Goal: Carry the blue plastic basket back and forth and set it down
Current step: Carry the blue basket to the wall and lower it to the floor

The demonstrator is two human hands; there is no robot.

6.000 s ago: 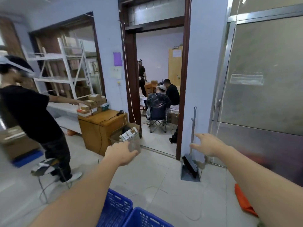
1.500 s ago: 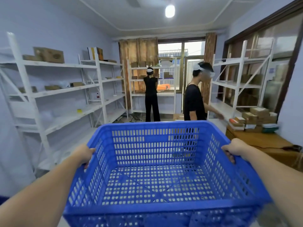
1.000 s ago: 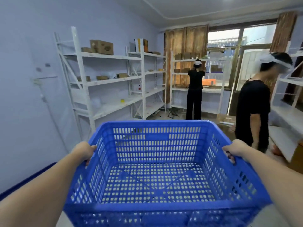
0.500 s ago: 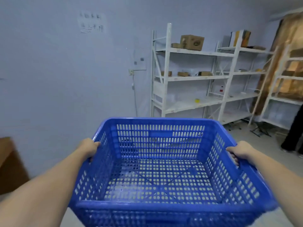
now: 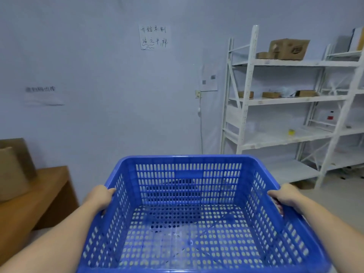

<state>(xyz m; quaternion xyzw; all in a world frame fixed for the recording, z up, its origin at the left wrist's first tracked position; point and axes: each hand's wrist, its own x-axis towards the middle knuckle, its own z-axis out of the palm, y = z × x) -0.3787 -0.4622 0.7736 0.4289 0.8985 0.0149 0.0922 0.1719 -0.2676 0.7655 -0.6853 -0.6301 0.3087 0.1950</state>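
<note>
The blue plastic basket [image 5: 187,160] fills the lower middle of the head view, held up in the air in front of me, level and with nothing inside. My left hand [image 5: 98,196] grips its left rim, fingers curled over the edge. On the opposite side my right hand [image 5: 285,196] grips the right rim the same way. Both forearms reach in from the bottom corners.
A pale blue wall with taped paper notices [image 5: 153,37] faces me. White metal shelving [image 5: 285,99] with a few cardboard boxes stands at the right. At the left sit a wooden cabinet [image 5: 39,194] and a cardboard box [image 5: 13,170]. Grey floor shows at the lower right.
I have kept turning left with the basket in both hands: the shelving has slid to the right edge, the people are out of view, and the wooden cabinet has come in at the left.
</note>
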